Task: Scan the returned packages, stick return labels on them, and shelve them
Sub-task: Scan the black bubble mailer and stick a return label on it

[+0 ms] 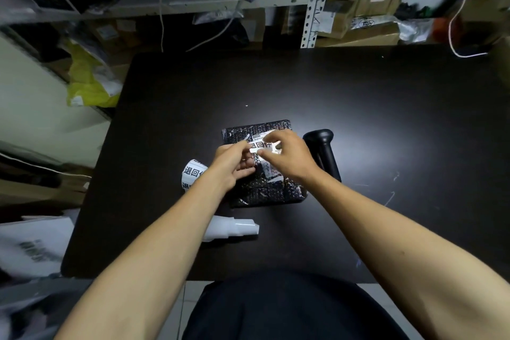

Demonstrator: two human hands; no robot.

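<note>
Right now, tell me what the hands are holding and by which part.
Both hands pinch one small white return label above the black bubble-wrap package: left hand at its left edge, right hand at its lower right edge.

Dark table [358, 107] w/ black package [271, 190], scanner [324, 152], label roll [193, 174], white backing strip [234, 229].

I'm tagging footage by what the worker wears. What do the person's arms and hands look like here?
Both forearms are bare to the frame's edge: no sleeves show. The left hand and right hand wear no gloves, and no watch, ring or wristband shows. Dark clothing covers the lap.
</note>
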